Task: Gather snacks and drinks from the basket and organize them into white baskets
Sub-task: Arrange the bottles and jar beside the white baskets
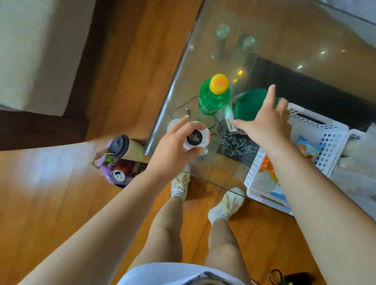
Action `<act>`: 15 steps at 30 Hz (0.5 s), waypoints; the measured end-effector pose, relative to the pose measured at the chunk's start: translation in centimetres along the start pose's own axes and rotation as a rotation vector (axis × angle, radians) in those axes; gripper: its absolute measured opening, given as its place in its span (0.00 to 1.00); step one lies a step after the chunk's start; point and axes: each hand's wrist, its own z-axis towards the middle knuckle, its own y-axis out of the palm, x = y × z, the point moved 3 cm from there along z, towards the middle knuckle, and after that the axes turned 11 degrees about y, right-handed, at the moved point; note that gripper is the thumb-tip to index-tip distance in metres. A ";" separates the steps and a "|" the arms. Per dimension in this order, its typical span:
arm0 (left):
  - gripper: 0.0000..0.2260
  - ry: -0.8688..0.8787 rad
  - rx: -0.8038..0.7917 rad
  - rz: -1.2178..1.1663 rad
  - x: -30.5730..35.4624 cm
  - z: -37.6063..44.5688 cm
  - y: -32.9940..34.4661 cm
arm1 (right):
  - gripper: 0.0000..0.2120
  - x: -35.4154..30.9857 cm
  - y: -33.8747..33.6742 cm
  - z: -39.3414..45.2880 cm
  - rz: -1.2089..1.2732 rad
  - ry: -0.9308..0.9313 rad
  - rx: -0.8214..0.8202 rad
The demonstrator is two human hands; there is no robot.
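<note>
White-lidded bottle (pixel 196 138): held from above by the left hand (pixel 173 150) over the near corner of the glass counter (pixel 212 54); a dark round mark is seen on its lid.
Left fingers (pixel 182 121): curled round the lid and upper part of the bottle, gripping it.
Green container (pixel 250 106): seen from above beside the right hand (pixel 265 123), with a labelled side facing the camera; the thumb is laid against that label.
Right fingers (pixel 270 92): spread wide over the green container's top; whether it is gripped or only touched cannot be told.
Green bottle (pixel 213 97): stood upright on the counter with a yellow cap, just beside the green container on its left.
White basket (pixel 318 128): set on the counter at the right, under the right forearm; colourful snack packets (pixel 268 169) are lying in it.
Second white basket (pixel 356 135): partly seen, touching the first on its far right.
Basket on the floor (pixel 117 166): placed by the counter's corner, holding a dark-lidded cup (pixel 119 146) and a drink can (pixel 118 175).
Floor (pixel 43 198): wooden; a small black device with a cable (pixel 295 280) is lying near the person's feet.
</note>
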 end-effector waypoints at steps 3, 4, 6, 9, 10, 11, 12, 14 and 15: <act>0.19 -0.009 -0.052 -0.086 -1.0 0.1 -0.4 | 0.53 -0.9 0.4 0.3 0.008 0.078 0.044; 0.19 -0.013 -0.066 -0.104 -1.2 0.2 -0.5 | 0.52 -1.0 0.4 0.4 0.020 0.084 0.057; 0.19 -0.019 -0.083 -0.156 -1.4 0.4 -0.6 | 0.49 -0.7 0.3 0.4 0.032 0.062 0.062; 0.19 -0.034 -0.109 -0.223 -1.4 0.7 -0.7 | 0.47 -0.1 0.3 -0.3 -0.020 -0.035 0.027; 0.19 -0.033 -0.115 -0.229 -1.4 0.8 -0.7 | 0.46 0.1 0.5 -0.7 -0.044 -0.071 0.009; 0.19 -0.030 -0.116 -0.236 -1.4 0.8 -0.8 | 0.46 0.3 0.8 -1.1 -0.066 -0.111 -0.009; 0.19 -0.026 -0.117 -0.252 -1.5 0.8 -0.7 | 0.47 0.5 1.1 -1.7 -0.088 -0.151 -0.023; 0.20 -0.029 -0.118 -0.308 -1.5 0.6 -0.7 | 0.47 0.9 1.8 -2.8 -0.134 -0.235 -0.043; 0.20 -0.039 -0.117 -0.348 -1.4 0.5 -0.7 | 0.47 1.0 2.1 -3.4 -0.159 -0.270 -0.048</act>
